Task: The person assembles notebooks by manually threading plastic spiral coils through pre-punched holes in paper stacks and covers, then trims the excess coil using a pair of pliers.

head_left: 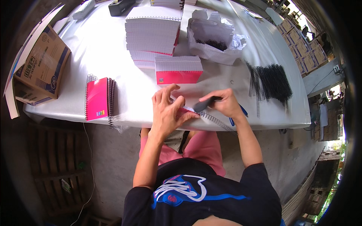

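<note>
Close to the table's front edge, my left hand (pixel 166 109) grips a small pink-covered notebook (pixel 185 109), mostly hidden by the fingers. My right hand (pixel 226 103) is closed on a dark handheld tool (pixel 205 106), somewhat blurred, whose tip is at the notebook's edge. From that same spot a spiral binding coil (pixel 218 123) runs off to the lower right, past the table edge. Just beyond my hands lies a pink-fronted stack of loose pages (pixel 179 71). A blue-handled tool (pixel 243 110) is partly hidden behind my right wrist.
A tall stack of punched pages (pixel 151 34) stands behind. Finished-looking spiral notebooks (pixel 97 98) lie at left, beside an open cardboard box (pixel 43 64). Many black coils (pixel 271 83) lie at right, and a paper-lined container (pixel 215 51) holds more. Several cartons (pixel 301 45) are stacked beyond the table.
</note>
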